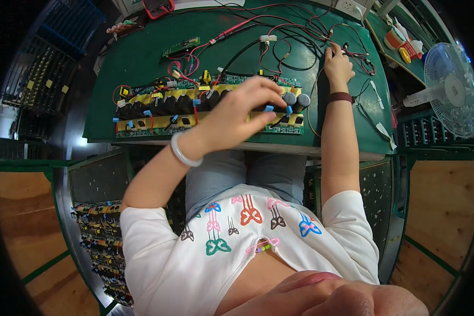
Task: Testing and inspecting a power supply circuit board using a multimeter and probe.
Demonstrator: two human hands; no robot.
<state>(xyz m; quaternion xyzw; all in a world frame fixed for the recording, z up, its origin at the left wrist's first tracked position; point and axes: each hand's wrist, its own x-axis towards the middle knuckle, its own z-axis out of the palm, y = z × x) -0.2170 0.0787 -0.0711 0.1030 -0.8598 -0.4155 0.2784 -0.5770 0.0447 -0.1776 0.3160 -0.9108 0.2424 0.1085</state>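
Note:
A long green circuit board (142, 113) with yellow-taped coils, black parts and grey capacitors (296, 99) lies across the near side of the green table (137, 58). My left hand (245, 110) hovers over the board's right half, fingers curled down onto its parts, a pale bangle on the wrist. My right hand (337, 63) reaches farther back among red and black wires (295, 37), fingers closed around a small probe-like piece; a dark band sits on that wrist.
A small green board (181, 46) and a white connector (267, 38) lie at the back. A red-cased meter (157, 6) stands at the far edge. A desk fan (453, 89) is at the right. Racks of more boards (102, 242) stand lower left.

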